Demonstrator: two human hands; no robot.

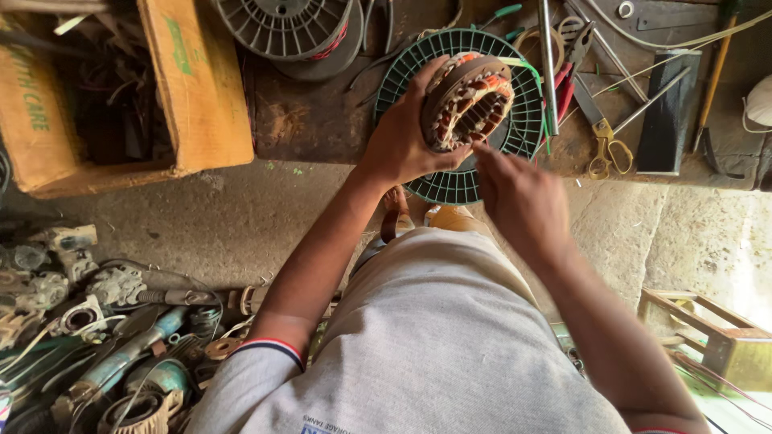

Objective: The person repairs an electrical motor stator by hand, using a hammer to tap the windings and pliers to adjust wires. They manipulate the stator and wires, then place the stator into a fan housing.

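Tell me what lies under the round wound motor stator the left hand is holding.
Under the round copper-wound motor stator in the left hand lies a green plastic fan guard on the brown workbench. The guard's centre is covered.

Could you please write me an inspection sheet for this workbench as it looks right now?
Surface: worn wooden bench, crowded with tools.
Job's things: motor stator with copper windings, held tilted above a green plastic spool.
Clutter: yellow-handled scissors, metal rod, grey spool, cardboard box.
Hands: left hand grips the stator's side; right hand reaches its fingers to the lower rim.
Cables: pale cords trail across the bench's right end.
Surroundings: stone floor; old motor parts heaped at left; small wooden frame at right.
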